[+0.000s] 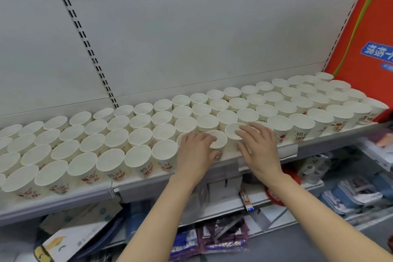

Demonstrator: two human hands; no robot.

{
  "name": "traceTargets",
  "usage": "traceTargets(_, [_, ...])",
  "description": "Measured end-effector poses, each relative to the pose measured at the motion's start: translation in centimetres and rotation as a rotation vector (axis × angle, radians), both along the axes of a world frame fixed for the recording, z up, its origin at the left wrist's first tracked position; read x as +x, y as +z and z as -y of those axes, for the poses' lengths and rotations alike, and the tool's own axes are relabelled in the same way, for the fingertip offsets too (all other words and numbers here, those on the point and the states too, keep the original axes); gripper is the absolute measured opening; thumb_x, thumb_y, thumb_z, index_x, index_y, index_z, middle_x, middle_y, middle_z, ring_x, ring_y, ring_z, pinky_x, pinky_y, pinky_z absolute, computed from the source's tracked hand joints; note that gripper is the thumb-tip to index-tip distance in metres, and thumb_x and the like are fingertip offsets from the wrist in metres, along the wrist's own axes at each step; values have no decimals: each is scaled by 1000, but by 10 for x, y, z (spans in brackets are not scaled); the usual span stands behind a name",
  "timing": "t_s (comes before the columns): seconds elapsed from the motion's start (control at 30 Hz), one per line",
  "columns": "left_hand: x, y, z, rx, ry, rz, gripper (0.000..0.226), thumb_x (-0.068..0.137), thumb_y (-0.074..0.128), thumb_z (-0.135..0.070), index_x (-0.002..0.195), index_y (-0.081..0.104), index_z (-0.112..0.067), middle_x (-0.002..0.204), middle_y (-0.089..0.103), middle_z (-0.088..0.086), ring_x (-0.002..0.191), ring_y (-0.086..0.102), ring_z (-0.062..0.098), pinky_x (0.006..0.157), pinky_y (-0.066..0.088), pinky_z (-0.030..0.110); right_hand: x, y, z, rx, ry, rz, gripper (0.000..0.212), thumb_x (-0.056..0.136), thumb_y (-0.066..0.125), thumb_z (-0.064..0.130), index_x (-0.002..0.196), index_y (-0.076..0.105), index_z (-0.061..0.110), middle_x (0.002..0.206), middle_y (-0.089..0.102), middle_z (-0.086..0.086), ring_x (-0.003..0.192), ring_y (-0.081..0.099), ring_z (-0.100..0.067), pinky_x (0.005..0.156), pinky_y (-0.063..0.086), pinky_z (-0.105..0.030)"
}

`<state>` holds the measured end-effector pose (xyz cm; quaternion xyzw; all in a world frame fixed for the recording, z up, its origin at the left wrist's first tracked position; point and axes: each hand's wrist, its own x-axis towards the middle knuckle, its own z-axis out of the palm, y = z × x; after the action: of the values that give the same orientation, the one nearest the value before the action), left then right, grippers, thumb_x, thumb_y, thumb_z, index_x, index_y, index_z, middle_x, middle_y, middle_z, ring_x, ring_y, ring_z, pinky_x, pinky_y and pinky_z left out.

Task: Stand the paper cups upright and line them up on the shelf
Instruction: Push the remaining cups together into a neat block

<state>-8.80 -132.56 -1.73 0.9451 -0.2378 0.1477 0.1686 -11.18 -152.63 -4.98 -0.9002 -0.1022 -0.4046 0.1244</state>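
Several rows of white paper cups [138,158] with red print stand upright, rims up, along the shelf [148,184]. My left hand [195,151] is at the front row. Its fingers curl over the rim of one paper cup [220,141] and its thumb lies against that cup's side. It hides another cup beneath the palm. My right hand [259,147] lies just to the right, its spread, fairly straight fingers resting on the rim of the neighbouring cup [231,131]. The right thumb hangs at the front of the row.
A red carton [365,34] leans at the shelf's right end, touching the last cups. The grey back panel [191,38] rises behind the rows. Below, a lower shelf holds boxes [70,238], dark packets [223,238] and stacked goods [350,195].
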Motion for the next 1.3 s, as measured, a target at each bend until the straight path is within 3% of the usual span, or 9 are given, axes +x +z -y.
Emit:
traceTargets(0.23, [12,0,47,-10,-130,30,36,85,68,-42,117,67,-25,116,67,-2,113,54,27,99,34,38,-9,-9,51,29,-119,-49,30,86,60,26,113,67,15,119,63,1,119,50,-27,96,33,-43])
traceTargets(0.43, [24,2,79,162,-100,-25,26,94,52,-43,96,70,-25,102,69,-2,113,52,23,113,8,39,1,-11,69,-79,-38,-83,21,85,58,24,100,71,16,101,70,4,107,57,-26,89,35,-39])
traceTargets(0.6, [21,-2,86,269,-44,35,25,96,47,-40,93,67,-25,99,69,-4,110,53,21,114,5,41,10,-10,83,-70,16,-124,16,86,59,26,91,71,19,88,70,8,98,61,-22,87,35,-35])
traceTargets(0.77, [17,-5,91,228,-32,104,17,89,59,-41,94,68,-27,101,68,-7,107,57,20,111,14,39,10,-5,98,-8,140,-77,22,88,60,29,103,70,15,102,69,5,104,57,-22,87,39,-34])
traceTargets(0.87, [12,-15,92,98,-13,153,37,68,81,-36,101,69,-23,114,67,0,112,58,29,100,27,37,8,-4,121,71,138,30,23,87,66,21,107,70,11,110,67,0,106,56,-23,89,43,-35])
traceTargets(0.97, [2,-20,100,54,16,169,44,69,83,-32,109,67,-22,125,63,2,119,53,31,99,32,41,5,-15,153,72,73,-10,26,88,63,24,109,69,12,113,66,0,109,55,-25,89,45,-43])
traceTargets(1.07, [-1,-13,122,15,8,205,41,72,82,-34,109,69,-22,120,65,-1,116,55,30,99,37,45,2,-19,181,42,2,-55,30,89,57,26,114,67,13,116,65,-1,113,52,-27,93,42,-46])
traceTargets(1.2, [12,5,174,53,-53,231,39,69,83,-37,104,71,-24,103,71,-4,105,61,25,103,26,41,3,-12,204,-2,-65,-72,22,83,65,23,103,69,16,100,67,2,110,51,-28,89,36,-42])
traceTargets(1.3, [18,5,209,172,-91,165,30,81,70,-43,106,69,-26,97,72,-2,104,61,24,109,12,41,9,-8,213,-53,-17,-102,15,82,62,25,92,70,19,87,69,6,103,56,-26,87,33,-39])
